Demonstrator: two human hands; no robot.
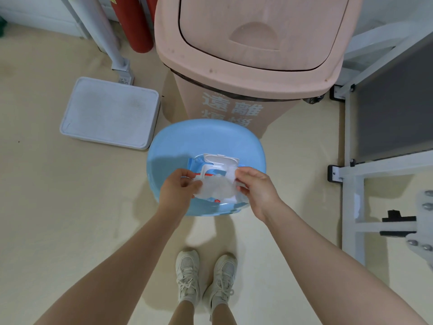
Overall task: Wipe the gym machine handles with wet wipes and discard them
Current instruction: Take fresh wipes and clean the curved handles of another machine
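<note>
My left hand and right hand each pinch an edge of a wet wipe, spreading it just above the open wipes pack. That pack rests on a blue stool, probably so both hands stay free. Just behind the stool stands the pink bin, lid down, handy for discarding.

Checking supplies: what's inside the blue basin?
A wet wipes pack, lid flipped open. Both hands and a wipe cover its front and the blue basin floor beneath.
</note>
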